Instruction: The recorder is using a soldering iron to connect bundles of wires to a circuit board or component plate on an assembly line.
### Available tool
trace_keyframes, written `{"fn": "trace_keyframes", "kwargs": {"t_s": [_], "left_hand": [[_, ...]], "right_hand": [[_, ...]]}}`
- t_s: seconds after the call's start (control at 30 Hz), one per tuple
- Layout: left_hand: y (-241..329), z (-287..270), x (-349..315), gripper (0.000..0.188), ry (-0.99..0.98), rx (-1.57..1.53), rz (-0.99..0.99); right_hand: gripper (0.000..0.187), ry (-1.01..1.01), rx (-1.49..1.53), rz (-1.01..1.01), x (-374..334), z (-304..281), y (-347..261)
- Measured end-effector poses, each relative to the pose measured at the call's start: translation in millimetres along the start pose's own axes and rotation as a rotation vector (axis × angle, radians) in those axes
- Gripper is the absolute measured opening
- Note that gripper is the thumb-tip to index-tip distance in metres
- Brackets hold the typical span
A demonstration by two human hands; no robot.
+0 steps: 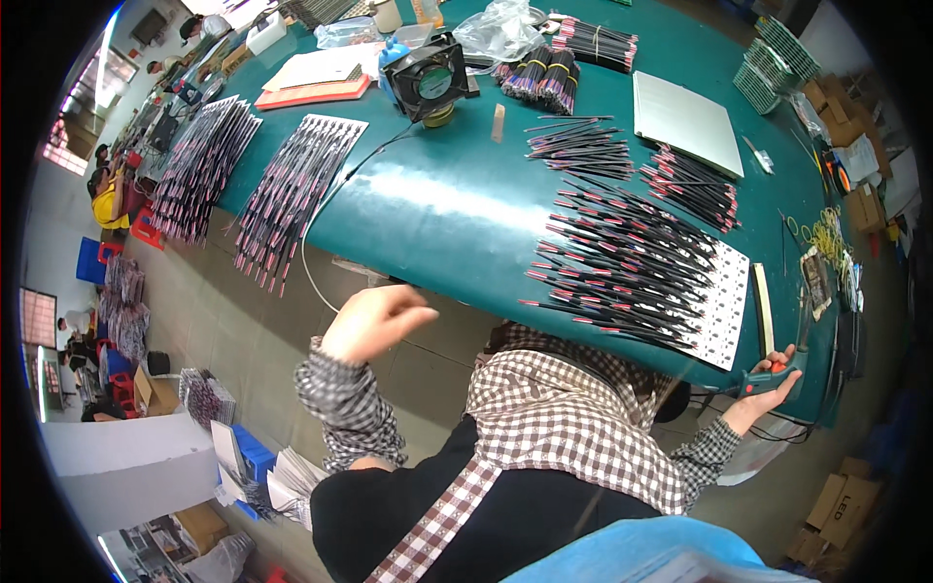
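Item: corded hand tool (751,384), green with red parts, one, at the table's right near corner; its body slants from lower left to upper right, the exact tip hard to make out. Right grip (761,401): a bare hand clamped on that tool. Left grip (374,323): a bare hand, blurred, beside the near table edge, fingers loosely bent and apart. Perforated white boards with wires, three: a right board (724,309), its black wires (622,262) lying nearly crosswise, pink-red ends pointing left; a middle board (335,128) and a far-left board (222,109), their wires slanting toward the near edge, ends pointing to the person's side and overhanging. Loose wire piles, two: left pile (580,148) and right pile (690,187). Individual wires: too dense to count. Black fan (425,80), one. Silver flat panel (685,121), one, long axis slanting down to the right. Pale strip (762,309), one, pointing away from the person. All boards, piles and fan: on the green table (437,233).
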State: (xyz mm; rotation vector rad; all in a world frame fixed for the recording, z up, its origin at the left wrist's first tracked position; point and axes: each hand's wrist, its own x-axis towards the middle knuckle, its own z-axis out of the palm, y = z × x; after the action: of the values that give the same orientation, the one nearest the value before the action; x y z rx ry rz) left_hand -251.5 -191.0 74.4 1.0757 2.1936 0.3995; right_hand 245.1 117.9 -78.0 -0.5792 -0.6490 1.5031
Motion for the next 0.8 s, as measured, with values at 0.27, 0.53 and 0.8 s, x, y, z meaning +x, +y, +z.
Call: {"fn": "trace_keyframes", "kwargs": {"t_s": [0.27, 0.53, 0.8], "left_hand": [[156, -4, -15, 0.032, -0.074, -1.114, 1.38], [203, -25, 15, 0.011, -0.948, -1.371, 1.81], [185, 15, 147, 0.026, -1.763, -0.745, 1.821]], "right_hand": [[0.059, 0.09, -0.048, 0.0, 4, -9, 2], [0.056, 0.05, 0.169, 0.031, 0, -1, 8], [0.058, 0.183, 0.112, -0.023, -3, 17, 6]]}}
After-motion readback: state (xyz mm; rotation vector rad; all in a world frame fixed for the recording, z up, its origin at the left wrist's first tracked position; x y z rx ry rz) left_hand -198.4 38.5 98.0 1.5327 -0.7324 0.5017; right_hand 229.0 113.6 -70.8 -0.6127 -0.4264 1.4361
